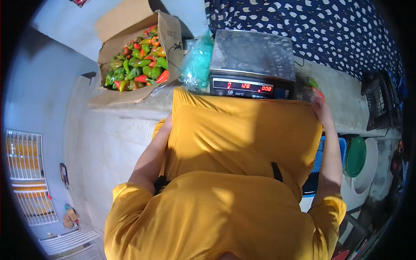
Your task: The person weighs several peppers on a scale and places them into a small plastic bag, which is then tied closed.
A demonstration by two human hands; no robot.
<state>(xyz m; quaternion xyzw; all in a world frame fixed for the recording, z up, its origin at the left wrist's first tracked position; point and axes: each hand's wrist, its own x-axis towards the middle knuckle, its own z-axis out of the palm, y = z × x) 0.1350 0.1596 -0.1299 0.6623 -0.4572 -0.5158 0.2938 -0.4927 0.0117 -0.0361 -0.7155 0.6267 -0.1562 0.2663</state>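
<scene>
My right hand (321, 110) is at the upper right corner of the yellow garment (227, 136). Its fingertips lie close to a red pepper (319, 94), and a green pepper (312, 82) sits just beyond; clear plastic seems to surround both. Whether the fingers grip pepper, plastic or cloth is not clear. My left forearm reaches up to the garment's left side, where the cloth hides the hand. Ahead of me stands a digital scale (253, 48) with a bare metal plate and a lit red display. To its left, a cardboard box (172, 39) holds many red, green and orange peppers (139, 63).
A bundle of greenish plastic bags (198, 63) stands between box and scale on the counter (344, 94). Dark patterned cloth (308, 29) hangs behind. At right are a black crate (378, 100), a blue crate (341, 149) and a green lid (356, 156).
</scene>
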